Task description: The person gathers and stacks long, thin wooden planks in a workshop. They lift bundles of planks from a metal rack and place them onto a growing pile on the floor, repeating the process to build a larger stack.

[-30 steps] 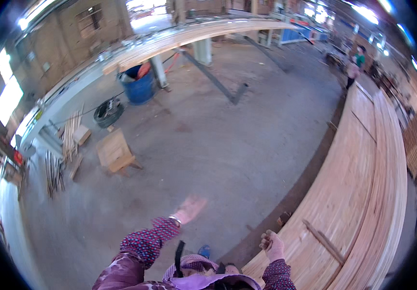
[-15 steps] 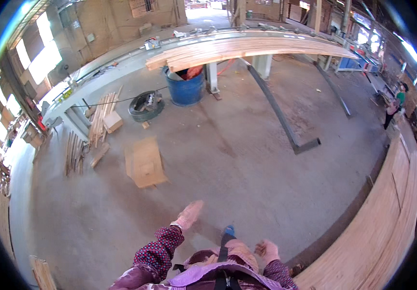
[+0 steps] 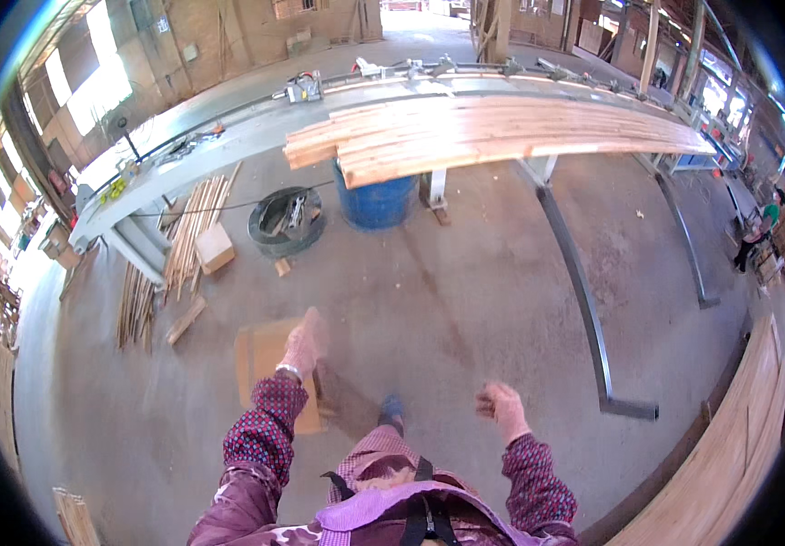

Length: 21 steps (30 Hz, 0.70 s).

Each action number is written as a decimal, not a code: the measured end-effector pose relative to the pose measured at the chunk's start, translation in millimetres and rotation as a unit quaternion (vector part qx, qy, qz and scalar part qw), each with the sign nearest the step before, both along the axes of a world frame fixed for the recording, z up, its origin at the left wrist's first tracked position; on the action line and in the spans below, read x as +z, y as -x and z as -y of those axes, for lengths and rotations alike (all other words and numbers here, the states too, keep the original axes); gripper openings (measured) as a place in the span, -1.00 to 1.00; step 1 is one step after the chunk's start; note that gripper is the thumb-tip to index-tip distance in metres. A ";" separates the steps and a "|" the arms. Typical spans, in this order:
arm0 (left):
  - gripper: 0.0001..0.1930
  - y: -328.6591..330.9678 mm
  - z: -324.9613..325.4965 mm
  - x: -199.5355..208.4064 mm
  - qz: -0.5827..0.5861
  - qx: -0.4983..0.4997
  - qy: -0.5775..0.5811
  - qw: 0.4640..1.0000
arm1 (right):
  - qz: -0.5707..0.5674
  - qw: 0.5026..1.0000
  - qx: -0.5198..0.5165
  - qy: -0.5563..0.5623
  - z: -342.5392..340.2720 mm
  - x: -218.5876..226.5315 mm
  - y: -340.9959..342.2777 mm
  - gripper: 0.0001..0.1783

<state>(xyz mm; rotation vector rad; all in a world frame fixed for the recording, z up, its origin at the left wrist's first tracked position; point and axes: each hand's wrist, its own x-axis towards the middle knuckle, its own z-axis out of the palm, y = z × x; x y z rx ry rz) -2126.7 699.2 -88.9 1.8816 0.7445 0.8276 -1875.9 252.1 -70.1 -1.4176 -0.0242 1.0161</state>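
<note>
Tan, squarish and wooden-looking, the low flat-topped piece [image 3: 256, 364] sits on the floor [image 3: 410, 337] below the left hand [image 3: 301, 344], going by the head cam, the only 1 view here. It's blurry, so I can't make out legs or how deep it goes. My guess: stiff, fairly light, dry rather than slippery, not fragile. I'd take it by 2 opposite side edges. Its long axis seems to run away from the wearer, toward the tabletop [image 3: 251, 146], though the lens bends things and the hand and sleeve cover part of it.

Left grip looks empty, fingers stretched out; it overlaps the piece in view, but I can't tell the gap. Right hand [image 3: 503, 411] hangs over bare floor, fingers loosely curled; can't tell if they meet. Long planks [image 3: 501, 132] lie lengthwise on the tabletop, above a blue drum [image 3: 376, 202].
</note>
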 end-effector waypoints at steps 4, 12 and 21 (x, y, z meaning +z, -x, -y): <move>-0.67 -146.0 -74.1 111.3 0.097 0.016 0.421 0.902 | -0.122 0.987 -0.099 -0.024 -46.9 -30.5 -20.9 -0.59; -0.35 -298.0 -309.7 85.0 -0.017 0.070 0.247 0.966 | -0.123 0.989 -0.081 0.000 -211.0 24.6 -63.1 -0.56; -0.38 -405.4 -391.3 76.9 0.122 0.028 0.526 0.841 | -0.108 0.978 -0.144 -0.104 -470.3 28.8 -154.5 -0.47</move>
